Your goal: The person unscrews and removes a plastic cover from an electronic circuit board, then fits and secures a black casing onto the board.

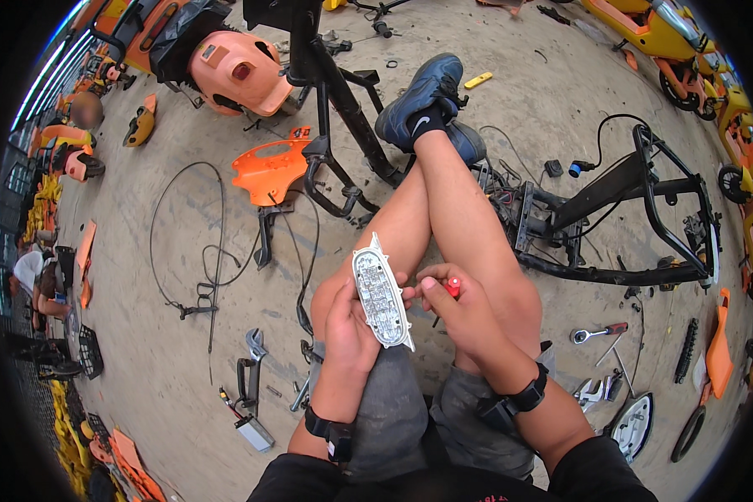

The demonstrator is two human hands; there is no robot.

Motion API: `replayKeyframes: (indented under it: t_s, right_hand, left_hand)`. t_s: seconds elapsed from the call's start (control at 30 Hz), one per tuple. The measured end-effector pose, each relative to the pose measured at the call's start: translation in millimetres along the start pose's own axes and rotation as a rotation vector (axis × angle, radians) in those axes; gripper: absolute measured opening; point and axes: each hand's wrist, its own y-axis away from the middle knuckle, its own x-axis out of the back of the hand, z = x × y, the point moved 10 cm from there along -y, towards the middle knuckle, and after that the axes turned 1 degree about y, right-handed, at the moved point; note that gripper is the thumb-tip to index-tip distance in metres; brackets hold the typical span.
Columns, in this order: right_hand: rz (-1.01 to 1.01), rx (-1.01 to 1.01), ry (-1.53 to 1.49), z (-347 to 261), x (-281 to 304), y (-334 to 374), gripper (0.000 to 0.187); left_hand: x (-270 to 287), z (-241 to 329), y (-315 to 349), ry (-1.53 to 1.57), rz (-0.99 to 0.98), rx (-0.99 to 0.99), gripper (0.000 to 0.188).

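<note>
An oval lamp unit (381,297) with a white rim and a silvery, clear-studded face stands tilted over my lap. My left hand (348,335) is closed round its left edge and back, the thumb along the rim. Just to its right, my right hand (470,316) is closed on a red-handled screwdriver (453,287). A short bit of dark shaft shows below those fingers; the tip I cannot make out. The right fingertips come close to the lamp's right edge, and whether they touch it I cannot tell.
Black frames (636,201) stand ahead and right. An orange panel (269,171) and looped cables (217,251) lie ahead left. An adjustable wrench (255,343) lies left, a ratchet (598,333) and an oval housing (633,425) right. Another person (46,284) is far left.
</note>
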Motion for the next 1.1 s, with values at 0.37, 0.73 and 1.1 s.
replayKeyframes:
  t_s: [0.37,0.73,1.1]
  right_hand:
    - [0.273,0.195,-0.549,-14,41,-3,0.019]
    - [0.384,0.576,-0.923,-93,119,41,0.020]
    - [0.862,0.422,-0.374,-109,269,183,0.019]
  left_hand:
    - [-5,-11,-2,0.030,-0.136,0.057,0.049]
    - [-2,-14,0,0.007,-0.167,0.070,0.049]
    - [-13,-30,1,0.050,-0.243,0.123,0.052]
